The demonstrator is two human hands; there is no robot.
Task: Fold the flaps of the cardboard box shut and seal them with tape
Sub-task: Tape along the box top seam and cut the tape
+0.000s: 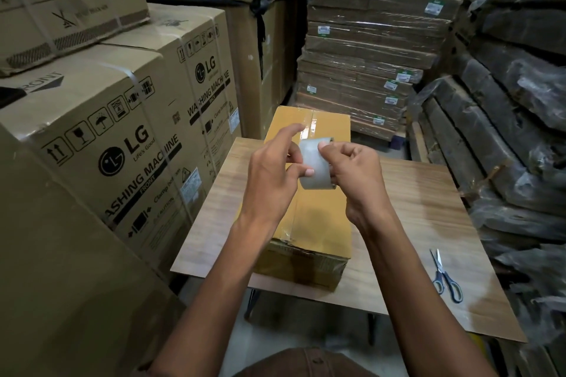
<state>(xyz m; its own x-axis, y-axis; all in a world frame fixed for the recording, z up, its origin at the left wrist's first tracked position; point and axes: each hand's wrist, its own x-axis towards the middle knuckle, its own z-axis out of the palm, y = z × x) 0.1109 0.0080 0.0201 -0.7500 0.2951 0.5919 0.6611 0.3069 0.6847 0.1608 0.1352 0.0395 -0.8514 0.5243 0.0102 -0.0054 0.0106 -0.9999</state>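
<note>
On our left stand the big LG washing machine cartons (128,144), stacked and bound with white straps. At the back we see a pile of flat cardboard sheets (367,49) wrapped in clear film, and on our right dark bundles in plastic wrap (520,119).

In the middle is the wooden table (413,217). The cardboard box (318,223) lies on it lengthwise, from the near edge to beyond the far edge, closer to the left side of the table. Its top flaps are folded down, and a strip of clear tape (311,125) already runs along the middle seam at the far end. At the near end we see some crumpled tape on the edge.

We hold the roll of clear tape (315,167) above the box with both hands. Our right hand (355,174) grips the roll, with the fingers curled around its right side and the thumb on the top. Our left hand (272,174) pinches the surface of the roll with the thumb and some fingers, while the index finger points forward, straight.

A pair of scissors (445,277) with blue-grey handles lies closed near the right near corner of the table, well apart from the box.
</note>
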